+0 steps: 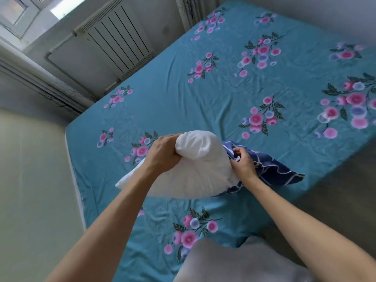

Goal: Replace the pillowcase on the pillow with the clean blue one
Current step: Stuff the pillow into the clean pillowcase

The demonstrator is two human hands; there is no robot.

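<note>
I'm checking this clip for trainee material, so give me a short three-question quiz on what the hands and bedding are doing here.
1. True or false: the left hand grips a bunched end of the plain white pillow.
2. Which does the right hand pinch? A) the teal floral bed sheet B) the dark blue pillowcase with white lines C) the white ribbed radiator
3. Fill in: the pillowcase lies on the ____ side of the pillow, from the person's view.

Key: 1 true; 2 B; 3 right.
</note>
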